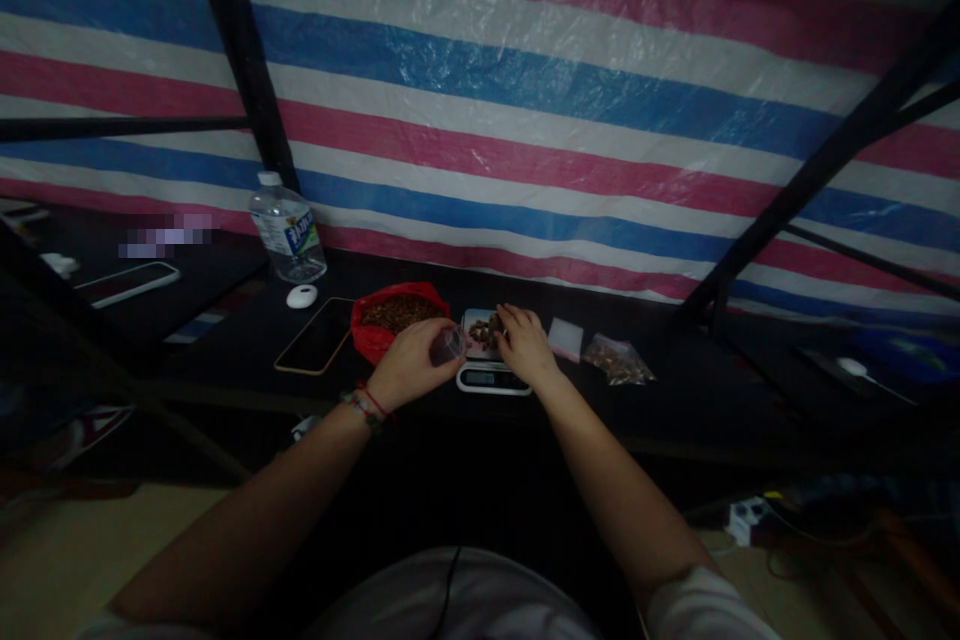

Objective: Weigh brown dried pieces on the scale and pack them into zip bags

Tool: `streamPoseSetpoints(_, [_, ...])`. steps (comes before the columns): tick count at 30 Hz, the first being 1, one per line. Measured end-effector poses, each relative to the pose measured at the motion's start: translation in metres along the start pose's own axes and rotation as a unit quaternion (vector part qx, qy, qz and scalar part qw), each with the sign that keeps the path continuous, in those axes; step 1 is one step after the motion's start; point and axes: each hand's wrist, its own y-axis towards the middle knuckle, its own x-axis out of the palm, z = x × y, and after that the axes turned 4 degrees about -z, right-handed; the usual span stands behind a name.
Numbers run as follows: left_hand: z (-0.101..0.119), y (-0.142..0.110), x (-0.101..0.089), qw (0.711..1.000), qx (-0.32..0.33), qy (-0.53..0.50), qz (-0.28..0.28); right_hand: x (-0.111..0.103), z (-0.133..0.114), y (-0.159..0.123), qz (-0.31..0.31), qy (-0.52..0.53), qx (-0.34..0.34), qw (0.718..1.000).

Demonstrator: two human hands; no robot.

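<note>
My left hand [411,360] is closed around a small clear plastic cup [448,346], tilted at the left side of a white digital scale [495,381]. Small brown dried pieces [480,332] lie on the scale's light platform. Over the platform's right side rests my right hand [527,348], its fingers bent but apart, touching the brown pieces. Just left of the scale, partly behind my left hand, an open red bag [365,336] is full of similar brown bits.
On the black table stand a clear water bottle [289,235], a white earbud case [301,296] and a phone [315,335]. Right of the scale lie white plastic packets [566,338] and a filled clear bag [619,360]. Black metal posts [247,60] frame a striped sheet behind.
</note>
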Motion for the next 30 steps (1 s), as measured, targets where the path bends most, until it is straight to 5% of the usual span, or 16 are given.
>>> streamPoseSetpoints(6, [0.001,-0.001,0.003,1.0,0.01,-0.012,-0.003,-0.022,-0.016,-0.02,0.078,0.139,-0.018,0.987])
streamPoseSetpoints(11, [0.014,-0.005,0.01,0.999,0.028,0.006,-0.024,-0.036,-0.043,-0.043,-0.05,0.326,-0.022,0.944])
streamPoseSetpoints(16, [0.03,-0.01,0.01,0.996,0.068,0.024,-0.06,-0.038,-0.049,-0.049,-0.157,0.394,0.017,0.905])
streamPoseSetpoints(19, [0.022,-0.005,-0.005,0.997,0.073,0.024,-0.029,-0.047,-0.036,-0.045,-0.109,0.413,0.058,0.902])
streamPoseSetpoints(22, [-0.01,0.004,-0.023,0.998,0.008,0.056,0.034,-0.061,-0.013,-0.04,-0.005,0.439,0.113,0.891])
streamPoseSetpoints(27, [-0.075,0.007,-0.034,0.979,-0.106,0.145,-0.1,-0.071,0.029,-0.038,0.109,0.469,0.159,0.862])
streamPoseSetpoints(30, [-0.092,0.004,-0.029,0.963,-0.136,0.151,-0.175,-0.063,0.047,-0.037,0.152,0.477,0.179,0.847])
